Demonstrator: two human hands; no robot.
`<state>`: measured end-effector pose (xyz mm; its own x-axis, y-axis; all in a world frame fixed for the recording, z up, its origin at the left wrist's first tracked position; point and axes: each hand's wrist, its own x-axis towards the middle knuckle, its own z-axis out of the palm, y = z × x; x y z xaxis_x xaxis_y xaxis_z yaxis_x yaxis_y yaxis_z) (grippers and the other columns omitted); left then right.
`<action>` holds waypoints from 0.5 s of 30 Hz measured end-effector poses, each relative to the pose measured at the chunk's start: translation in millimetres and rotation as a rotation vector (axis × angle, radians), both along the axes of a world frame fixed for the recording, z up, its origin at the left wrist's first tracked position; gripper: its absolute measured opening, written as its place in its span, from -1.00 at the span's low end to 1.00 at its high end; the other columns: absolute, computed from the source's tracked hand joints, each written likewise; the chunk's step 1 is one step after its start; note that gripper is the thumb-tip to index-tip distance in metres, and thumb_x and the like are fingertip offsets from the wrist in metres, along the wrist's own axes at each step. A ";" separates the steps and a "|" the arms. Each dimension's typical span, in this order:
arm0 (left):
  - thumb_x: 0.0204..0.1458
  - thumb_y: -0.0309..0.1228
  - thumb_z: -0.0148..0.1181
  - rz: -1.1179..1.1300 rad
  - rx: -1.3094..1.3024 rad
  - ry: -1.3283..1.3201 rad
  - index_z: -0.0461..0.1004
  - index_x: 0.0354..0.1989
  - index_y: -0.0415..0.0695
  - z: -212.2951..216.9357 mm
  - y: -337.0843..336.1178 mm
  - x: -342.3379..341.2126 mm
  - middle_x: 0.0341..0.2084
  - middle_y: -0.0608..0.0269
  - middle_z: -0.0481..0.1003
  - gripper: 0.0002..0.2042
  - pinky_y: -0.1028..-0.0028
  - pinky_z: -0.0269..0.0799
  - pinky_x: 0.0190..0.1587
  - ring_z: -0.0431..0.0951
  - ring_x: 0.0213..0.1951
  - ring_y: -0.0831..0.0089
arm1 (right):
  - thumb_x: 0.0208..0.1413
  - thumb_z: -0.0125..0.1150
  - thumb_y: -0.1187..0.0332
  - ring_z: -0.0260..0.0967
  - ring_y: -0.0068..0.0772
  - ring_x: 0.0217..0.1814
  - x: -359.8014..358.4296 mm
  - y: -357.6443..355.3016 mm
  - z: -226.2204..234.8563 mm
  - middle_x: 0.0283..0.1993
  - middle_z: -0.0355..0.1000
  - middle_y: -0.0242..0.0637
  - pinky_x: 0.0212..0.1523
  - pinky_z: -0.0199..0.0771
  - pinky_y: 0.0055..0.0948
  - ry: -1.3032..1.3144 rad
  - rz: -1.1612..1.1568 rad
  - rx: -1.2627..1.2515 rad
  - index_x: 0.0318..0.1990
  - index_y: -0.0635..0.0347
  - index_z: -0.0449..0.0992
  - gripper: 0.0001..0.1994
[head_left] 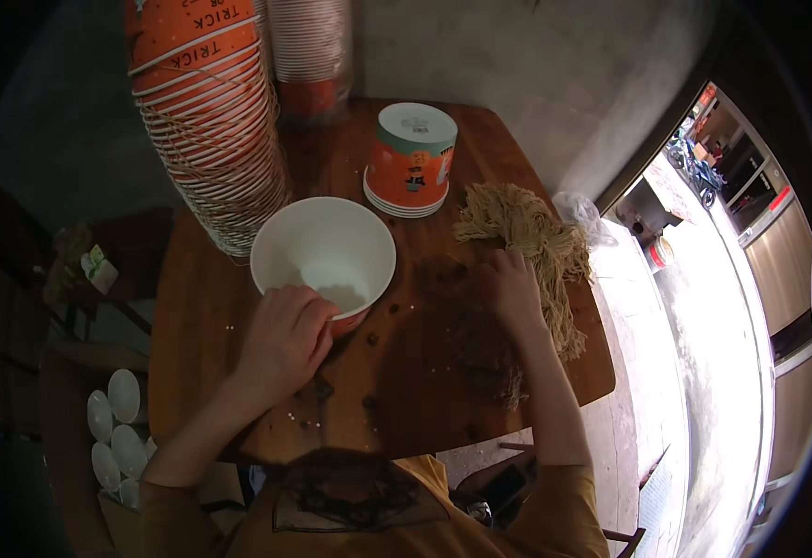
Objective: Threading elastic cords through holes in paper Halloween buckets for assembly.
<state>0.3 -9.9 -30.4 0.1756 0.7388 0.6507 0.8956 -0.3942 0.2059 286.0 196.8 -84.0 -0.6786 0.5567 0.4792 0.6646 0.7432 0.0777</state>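
Observation:
A wide paper bucket (331,246), white inside and orange outside, stands mouth up on the wooden table. My left hand (290,335) grips its near rim, with the fingers curled over the edge. On the right lies a loose bundle of tan twine (541,237). My right hand (514,293) is at the bundle's left side with its fingers curled; what they hold, if anything, is hidden. Dark shaggy strands (491,358) lie in shadow below the right hand, too dim to name. Small dark bits (370,403) and tiny white beads are scattered about the tabletop.
A tall nested stack of orange buckets (206,139), loosely wrapped in twine, leans at the back left. Another wrapped stack (311,56) stands behind it. Upside-down buckets (412,158) sit near the wall. White cups (127,451) fill a box at lower left.

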 end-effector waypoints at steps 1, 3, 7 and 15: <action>-0.17 -0.61 0.25 -0.003 -0.024 -0.008 0.39 -0.25 -0.19 -2.5 -0.9 -0.2 -0.29 0.11 0.38 -0.73 0.23 0.30 -0.22 0.40 -0.26 0.11 | 0.01 0.07 0.42 0.26 -0.08 -0.06 0.4 5.5 -1.7 -0.16 0.36 -0.23 -0.01 0.31 -0.17 -0.001 0.005 -0.003 -0.27 0.12 0.51 -0.85; -0.15 -0.60 0.25 0.004 -0.042 -0.006 0.39 -0.24 -0.19 -4.5 -2.3 -0.8 -0.29 0.11 0.38 -0.73 0.23 0.31 -0.21 0.40 -0.25 0.11 | 0.01 0.13 0.36 0.25 -0.12 0.05 0.6 13.7 -4.0 -0.08 0.39 -0.34 0.05 0.28 -0.16 -0.184 -0.049 -0.026 -0.26 0.03 0.57 -0.85; -0.10 -0.58 0.24 0.014 -0.106 0.001 0.40 -0.17 -0.19 -6.6 -9.3 -0.9 -0.22 0.11 0.40 -0.72 0.26 0.33 -0.13 0.42 -0.17 0.12 | -0.02 0.16 0.44 0.26 -0.08 0.02 -8.5 3.3 16.1 -0.12 0.40 -0.32 0.07 0.27 -0.15 -0.221 -0.055 -0.074 -0.29 0.08 0.56 -0.88; 0.04 -0.49 0.24 -0.253 -0.263 -0.735 0.25 0.20 -0.19 30.7 19.3 48.9 0.04 0.03 0.34 -0.48 0.26 0.36 0.09 0.42 0.00 0.20 | -0.17 0.31 0.51 0.43 -0.19 -0.13 -34.4 -52.9 76.0 -0.19 0.42 -0.29 -0.20 0.49 -0.29 0.407 0.453 -0.678 -0.19 0.11 0.55 -0.70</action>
